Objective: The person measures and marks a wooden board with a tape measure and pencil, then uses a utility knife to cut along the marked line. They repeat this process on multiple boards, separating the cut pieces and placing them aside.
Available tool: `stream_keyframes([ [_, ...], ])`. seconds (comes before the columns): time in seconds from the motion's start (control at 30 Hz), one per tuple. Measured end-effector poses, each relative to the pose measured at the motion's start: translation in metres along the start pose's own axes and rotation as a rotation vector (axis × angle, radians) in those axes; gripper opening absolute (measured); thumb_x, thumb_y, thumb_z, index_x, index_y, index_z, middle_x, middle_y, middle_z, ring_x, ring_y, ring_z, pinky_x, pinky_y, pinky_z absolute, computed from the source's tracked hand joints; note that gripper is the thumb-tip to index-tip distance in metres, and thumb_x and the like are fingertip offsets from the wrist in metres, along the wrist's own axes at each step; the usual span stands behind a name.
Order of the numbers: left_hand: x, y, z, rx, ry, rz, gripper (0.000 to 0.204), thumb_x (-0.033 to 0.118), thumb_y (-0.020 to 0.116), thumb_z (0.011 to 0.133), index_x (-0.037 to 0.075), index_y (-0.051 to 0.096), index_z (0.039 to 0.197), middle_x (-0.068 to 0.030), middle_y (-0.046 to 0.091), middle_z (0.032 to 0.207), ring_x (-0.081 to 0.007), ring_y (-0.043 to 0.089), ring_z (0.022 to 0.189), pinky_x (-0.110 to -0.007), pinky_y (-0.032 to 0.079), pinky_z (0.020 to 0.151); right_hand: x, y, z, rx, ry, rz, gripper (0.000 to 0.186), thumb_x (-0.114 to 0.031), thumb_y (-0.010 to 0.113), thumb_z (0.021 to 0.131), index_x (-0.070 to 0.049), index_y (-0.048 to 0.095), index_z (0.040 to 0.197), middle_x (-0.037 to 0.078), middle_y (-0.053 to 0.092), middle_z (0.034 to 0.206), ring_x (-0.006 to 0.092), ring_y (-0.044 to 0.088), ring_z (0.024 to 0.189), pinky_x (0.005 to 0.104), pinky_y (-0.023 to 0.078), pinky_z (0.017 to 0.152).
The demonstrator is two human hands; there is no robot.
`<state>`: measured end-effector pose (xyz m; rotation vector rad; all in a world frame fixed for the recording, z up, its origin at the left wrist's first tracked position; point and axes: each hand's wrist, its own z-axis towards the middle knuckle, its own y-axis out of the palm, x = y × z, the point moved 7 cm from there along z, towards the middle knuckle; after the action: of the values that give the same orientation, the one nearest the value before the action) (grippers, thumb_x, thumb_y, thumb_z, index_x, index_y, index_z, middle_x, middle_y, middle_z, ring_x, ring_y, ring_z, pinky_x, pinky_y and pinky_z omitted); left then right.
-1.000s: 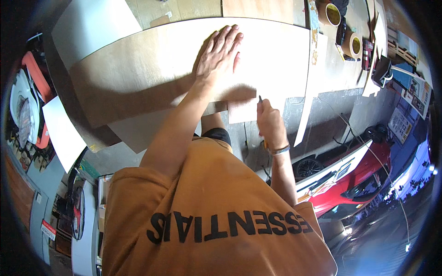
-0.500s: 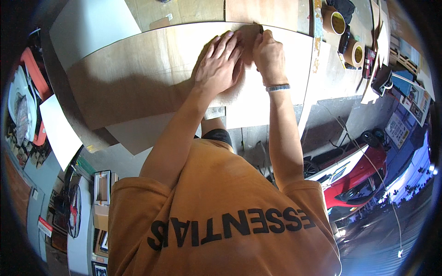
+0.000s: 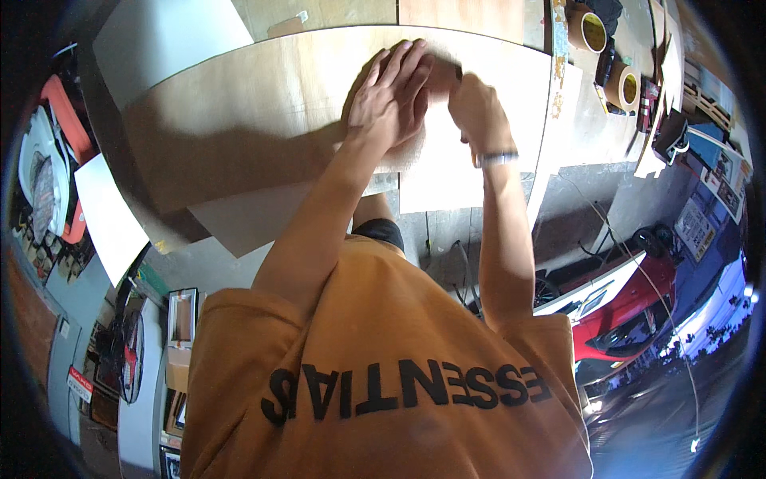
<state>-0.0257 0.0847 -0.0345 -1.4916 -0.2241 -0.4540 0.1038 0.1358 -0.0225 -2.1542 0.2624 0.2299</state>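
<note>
L hand (image 3: 388, 104) lies flat, palm down, fingers out, on the plywood sheet (image 3: 255, 96) spread in front of the person; R hand (image 3: 481, 116), blurred, is fisted just right of it, over the same sheet, round a slim dark-tipped hand tool (image 3: 459, 73) mostly hidden in the grip, so can't tell exact kind or if tip touches wood. Glare washes out the sheet's R part; farther out, 2 tape rolls (image 3: 588, 32) sit upper R, a white sheet (image 3: 171, 48) upper L is cut off by the top edge, & a red car (image 3: 590, 331) lower R is part-hidden behind a pale panel (image 3: 594, 294).
</note>
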Motion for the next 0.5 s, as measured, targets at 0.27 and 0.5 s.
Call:
stream_keyframes([
  [0.27, 0.001, 0.011, -0.002, -0.102, 0.043, 0.207, 0.058, 0.036, 0.041, 0.103, 0.010, 0.041, 0.154, -0.0079, 0.026, 0.167, -0.0263, 0.026, 0.152, -0.045, 0.018, 0.127, 0.061, 0.074, -0.155, 0.055, 0.034, -0.024, 0.026, -0.018, 0.048, 0.104, 0.000, 0.055, 0.087, 0.028, 0.064, 0.065, 0.0456, 0.068, 0.064, 0.0512, 0.054, 0.049],
  [0.5, 0.000, 0.012, -0.001, -0.183, 0.038, 0.214, 0.058, 0.037, 0.043, 0.103, 0.012, 0.038, 0.156, -0.0066, 0.023, 0.168, -0.0229, 0.023, 0.154, -0.043, 0.017, 0.127, 0.063, 0.052, -0.155, -0.165, 0.112, 0.065, 0.023, -0.019, 0.049, 0.104, 0.000, 0.054, 0.092, 0.027, 0.063, 0.064, 0.0447, 0.068, 0.063, 0.0519, 0.053, 0.050],
])
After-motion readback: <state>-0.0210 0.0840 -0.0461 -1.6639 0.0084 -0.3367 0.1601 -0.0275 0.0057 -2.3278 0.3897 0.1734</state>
